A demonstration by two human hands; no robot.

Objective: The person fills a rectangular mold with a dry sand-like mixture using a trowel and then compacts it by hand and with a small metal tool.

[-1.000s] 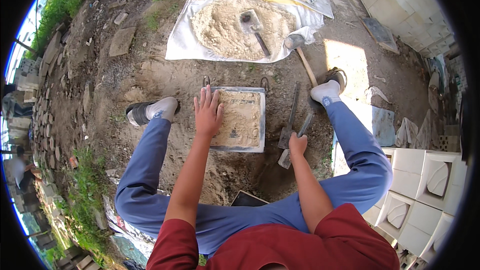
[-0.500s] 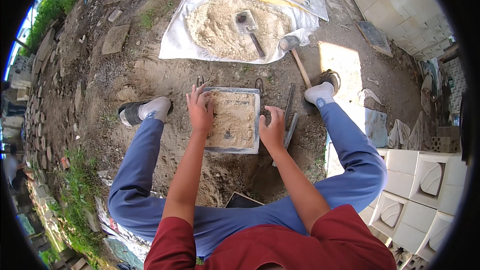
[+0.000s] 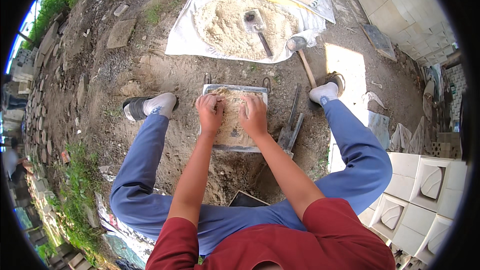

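Observation:
A rectangular metal mould [image 3: 209, 90] filled with sandy mix lies on the dirt between my feet. My left hand [image 3: 210, 112] presses palm down on the mix in the left half, fingers curled. Beside it, my right hand [image 3: 254, 115] rests flat on the right half of the fill. Neither hand holds a tool. A metal trowel-like tool [image 3: 290, 132] lies on the ground just right of the mould, apart from my right hand.
A white sack sheet [image 3: 180, 40] at the back carries a heap of sandy mix with a small shovel [image 3: 256, 25] in it. A mallet [image 3: 300, 52] lies beside it. White cast blocks [image 3: 425, 195] are stacked at the right. Stones line the left.
My right hand left the tool on the ground and came onto the mould. Both hands have moved together over the fill.

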